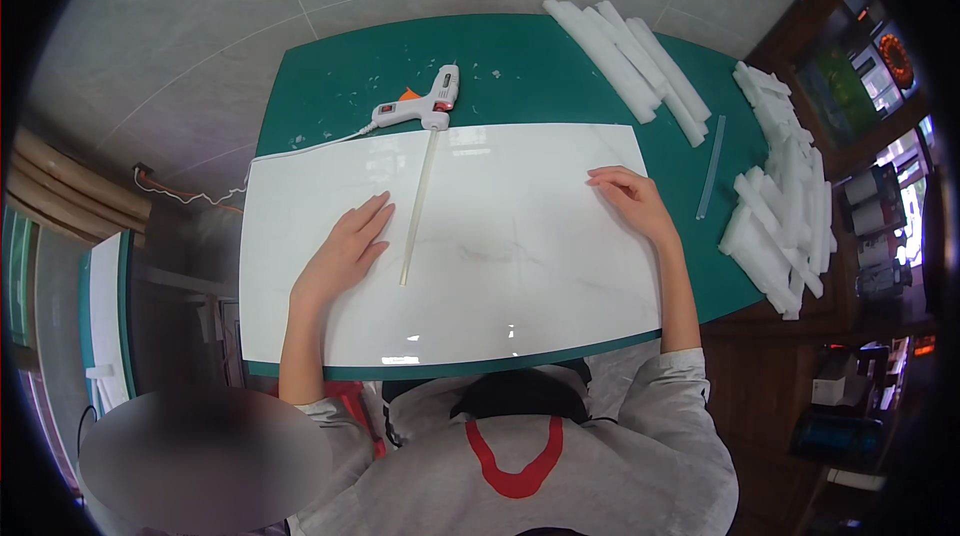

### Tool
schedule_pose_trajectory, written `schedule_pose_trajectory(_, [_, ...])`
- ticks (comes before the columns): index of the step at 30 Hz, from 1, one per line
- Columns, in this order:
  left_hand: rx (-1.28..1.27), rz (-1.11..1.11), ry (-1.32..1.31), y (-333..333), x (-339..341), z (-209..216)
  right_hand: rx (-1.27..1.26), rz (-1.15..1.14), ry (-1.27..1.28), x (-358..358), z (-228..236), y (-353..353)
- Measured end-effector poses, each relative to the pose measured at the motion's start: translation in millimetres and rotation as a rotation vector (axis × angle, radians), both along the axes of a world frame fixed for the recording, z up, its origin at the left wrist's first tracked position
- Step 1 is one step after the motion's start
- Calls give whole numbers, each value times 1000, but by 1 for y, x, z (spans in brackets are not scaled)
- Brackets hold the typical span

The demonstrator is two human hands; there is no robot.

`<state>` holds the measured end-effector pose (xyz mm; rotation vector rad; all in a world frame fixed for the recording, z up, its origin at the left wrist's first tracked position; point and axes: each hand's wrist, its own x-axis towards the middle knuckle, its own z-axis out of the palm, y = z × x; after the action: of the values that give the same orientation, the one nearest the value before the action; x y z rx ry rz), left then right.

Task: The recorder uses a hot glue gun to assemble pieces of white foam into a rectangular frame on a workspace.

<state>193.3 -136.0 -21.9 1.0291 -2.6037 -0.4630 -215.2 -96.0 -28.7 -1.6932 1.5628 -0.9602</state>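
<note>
My left hand [350, 244] lies palm down on the glossy white board [510, 226], fingers stretched out and holding nothing. Beside its fingertips, to the right, is a long translucent glue stick [418, 211]. Its far end meets the back of a white hot glue gun [425, 106], which rests on its side at the board's far edge; whether the stick is inside cannot be made out. My right hand [632, 200] is at the board's right edge, loosely bent with fingers pointing left and nothing in it.
The board rests on a green mat [330, 86]. White foam strips [630, 66] lie at the far right, near another clear stick [712, 168]. A heap of foam pieces [780, 196] covers the right edge. The gun's white cord [310, 148] runs off left. Someone's blurred head [205, 461] is at lower left.
</note>
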Motion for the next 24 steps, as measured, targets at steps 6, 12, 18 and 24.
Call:
schedule_pose_trajectory(6, [7, 2, 4, 0, 0, 0, -8, 5, -14, -1, -1, 0])
schedule_pose_trajectory(12, [19, 7, -1, 1, 0, 1, -38, 13, -19, 0, -2, 0])
schedule_pose_trajectory(18, [31, 14, -10, 2, -1, 3, 10, 2, -11, 0, 2, 1])
schedule_pose_trajectory(24, [30, 13, -18, 2, -1, 3, 16, 7, -12, -1, 1, 1])
